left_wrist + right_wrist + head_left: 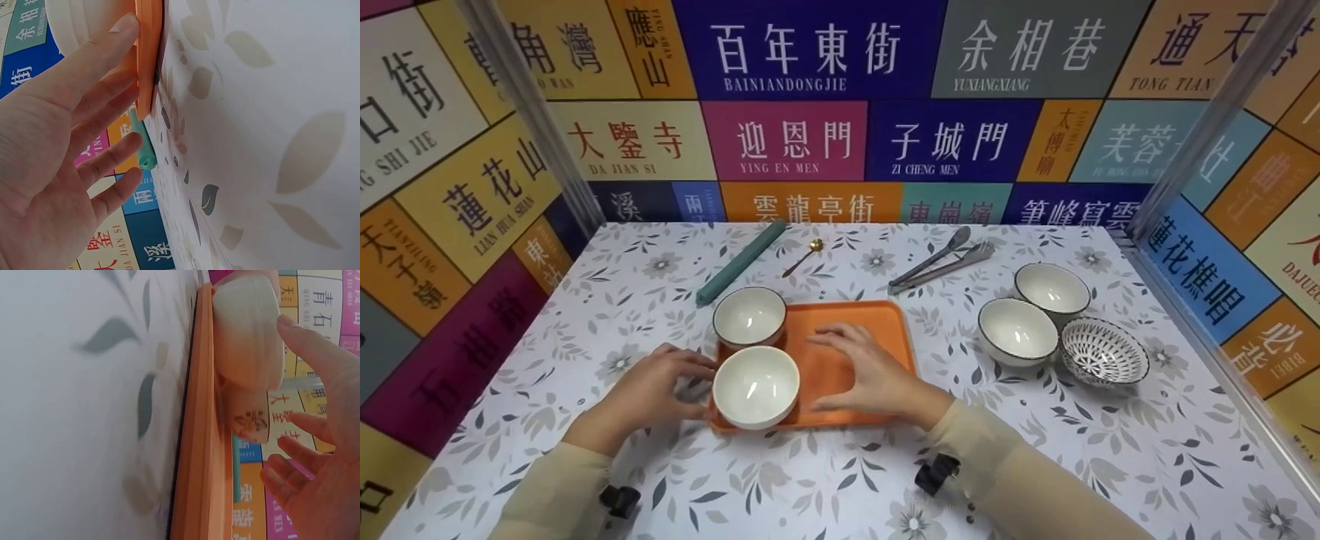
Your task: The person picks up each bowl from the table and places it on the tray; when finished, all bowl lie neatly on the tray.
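Note:
An orange tray lies on the table with two bowls on its left part. The front one is a plain cream bowl; behind it stands a dark-rimmed white bowl, with a floral pattern outside in the right wrist view. My left hand is at the tray's left edge, its fingers relaxed and spread. Its thumb overlaps the tray edge and cream bowl; contact cannot be told. Over the tray's right part, my right hand stands with thumb and fingers apart, holding nothing, to the right of the cream bowl.
To the right stand two dark-rimmed bowls and a black-patterned bowl. Grey tongs, a small gold spoon and a green stick-like roll lie at the back. Sign-covered walls border the table.

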{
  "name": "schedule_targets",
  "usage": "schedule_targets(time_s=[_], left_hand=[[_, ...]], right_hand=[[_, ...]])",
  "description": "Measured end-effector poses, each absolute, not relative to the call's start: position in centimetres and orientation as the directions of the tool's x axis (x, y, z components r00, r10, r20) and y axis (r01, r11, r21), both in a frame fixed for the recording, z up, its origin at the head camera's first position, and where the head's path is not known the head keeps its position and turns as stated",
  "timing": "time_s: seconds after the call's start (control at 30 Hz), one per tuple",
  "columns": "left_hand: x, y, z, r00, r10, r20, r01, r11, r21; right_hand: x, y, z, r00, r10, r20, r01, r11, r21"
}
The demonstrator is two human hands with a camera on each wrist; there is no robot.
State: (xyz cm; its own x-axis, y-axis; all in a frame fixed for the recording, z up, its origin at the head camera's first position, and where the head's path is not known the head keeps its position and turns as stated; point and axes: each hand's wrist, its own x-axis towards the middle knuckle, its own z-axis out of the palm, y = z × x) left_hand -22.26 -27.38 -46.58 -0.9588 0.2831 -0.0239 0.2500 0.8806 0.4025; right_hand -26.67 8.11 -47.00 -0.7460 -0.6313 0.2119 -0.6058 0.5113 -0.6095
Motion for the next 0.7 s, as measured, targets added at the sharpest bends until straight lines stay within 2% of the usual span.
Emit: schedule_targets(time_s=[0.3, 0.7], left_hand=[[-22.2, -27.5, -46.5, -0.954, 0.3, 0.0, 0.276, 0.876, 0.397], [-22.3, -27.4, -46.6, -0.954, 0.3, -0.011, 0.271, 0.878, 0.394]], right_hand=[[-27.4, 12.7, -46.1, -0.764, -0.589, 0.265, -0.599, 0.493, -0.63], [-27.7, 18.6, -45.0, -0.803, -0.544, 0.244, -0.577, 0.606, -0.548]])
